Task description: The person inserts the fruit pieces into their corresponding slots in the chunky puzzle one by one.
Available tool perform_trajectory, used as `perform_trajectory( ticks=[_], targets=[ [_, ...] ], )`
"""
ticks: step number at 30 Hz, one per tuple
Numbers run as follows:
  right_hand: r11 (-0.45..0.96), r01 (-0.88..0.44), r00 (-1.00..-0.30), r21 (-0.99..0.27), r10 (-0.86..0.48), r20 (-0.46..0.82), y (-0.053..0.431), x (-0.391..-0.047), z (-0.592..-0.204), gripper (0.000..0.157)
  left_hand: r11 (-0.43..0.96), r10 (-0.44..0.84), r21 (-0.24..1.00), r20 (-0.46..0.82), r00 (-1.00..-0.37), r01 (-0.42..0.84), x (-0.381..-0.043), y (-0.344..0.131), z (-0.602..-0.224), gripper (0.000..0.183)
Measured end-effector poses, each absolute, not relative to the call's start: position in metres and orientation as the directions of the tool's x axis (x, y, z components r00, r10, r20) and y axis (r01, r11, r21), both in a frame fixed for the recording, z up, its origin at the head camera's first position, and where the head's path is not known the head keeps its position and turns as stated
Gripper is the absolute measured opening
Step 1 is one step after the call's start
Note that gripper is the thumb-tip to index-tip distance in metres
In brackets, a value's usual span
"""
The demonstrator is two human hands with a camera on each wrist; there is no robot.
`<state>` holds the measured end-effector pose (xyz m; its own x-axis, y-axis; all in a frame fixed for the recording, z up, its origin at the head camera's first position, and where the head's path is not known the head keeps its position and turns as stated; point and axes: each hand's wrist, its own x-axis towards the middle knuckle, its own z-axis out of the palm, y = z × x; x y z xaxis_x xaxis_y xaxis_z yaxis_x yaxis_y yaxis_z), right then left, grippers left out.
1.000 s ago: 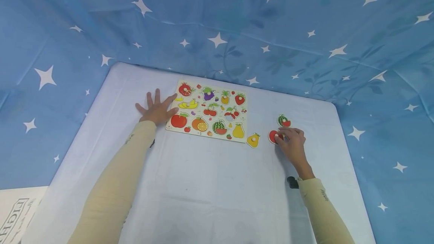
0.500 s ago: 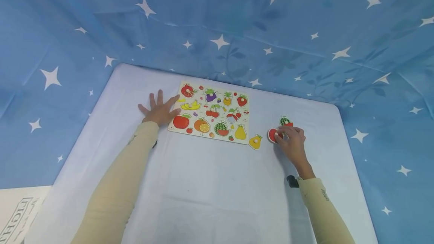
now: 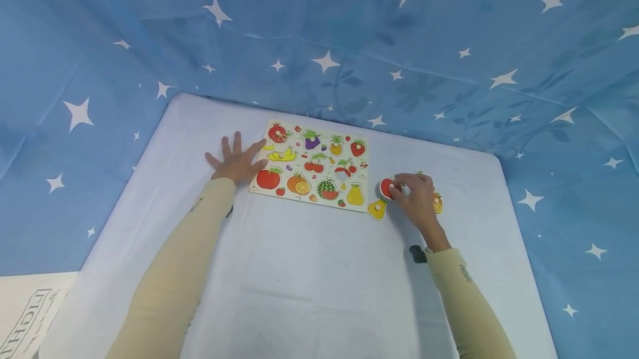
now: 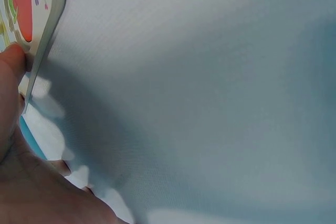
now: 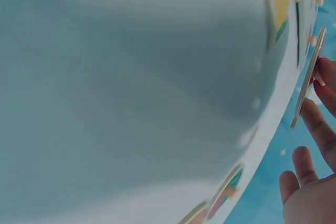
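A wooden fruit puzzle board (image 3: 299,198) lies toward the back of the table, with knobbed pieces such as grapes, bananas and a strawberry on it. My left hand (image 3: 233,167) rests at its left edge, fingers spread, thumb (image 4: 14,60) on the border. The right hand (image 3: 416,198) pinches a red fruit puzzle piece (image 3: 384,187) by its knob, right of the board. The right wrist view shows this piece (image 5: 310,80) edge-on and raised off the cloth. A yellow pear piece (image 3: 377,210) lies beside the board's lower right corner, just below the held piece.
An orange piece (image 3: 437,203) lies right of the right hand, and another piece is mostly hidden behind that hand. White cloth covers the table (image 3: 299,292). A blue star-patterned curtain (image 3: 279,31) hangs behind. A printed white sheet (image 3: 30,309) is at lower left.
The right hand has picked up the red piece and carried it left toward the board, uncovering the orange piece. The left hand stays on the board's edge. The head view has shifted slightly.
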<state>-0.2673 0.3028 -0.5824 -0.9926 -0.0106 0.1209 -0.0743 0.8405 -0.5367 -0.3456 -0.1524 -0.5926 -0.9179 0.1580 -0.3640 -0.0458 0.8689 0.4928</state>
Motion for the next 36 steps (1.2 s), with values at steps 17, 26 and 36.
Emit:
perform_trajectory(
  ticks=[17,26,36],
  targets=[
    [0.787,-0.164,-0.986,-0.595,-0.122,0.11,0.222,-0.293,-0.585,0.013,0.867,0.15,0.495,-0.373,-0.916,-0.06,-0.349,-0.153,-0.6,0.076],
    [0.778,-0.268,-0.963,-0.569,-0.223,0.15,0.166,-0.305,-0.589,0.009,0.867,0.145,0.494,-0.363,-0.92,-0.058,-0.348,-0.153,-0.598,0.075],
    [0.739,-0.379,-0.924,-0.557,-0.337,0.182,0.102,-0.309,-0.591,0.011,0.872,0.145,0.486,-0.378,-0.914,-0.063,-0.351,-0.153,-0.599,0.075]
  ],
)
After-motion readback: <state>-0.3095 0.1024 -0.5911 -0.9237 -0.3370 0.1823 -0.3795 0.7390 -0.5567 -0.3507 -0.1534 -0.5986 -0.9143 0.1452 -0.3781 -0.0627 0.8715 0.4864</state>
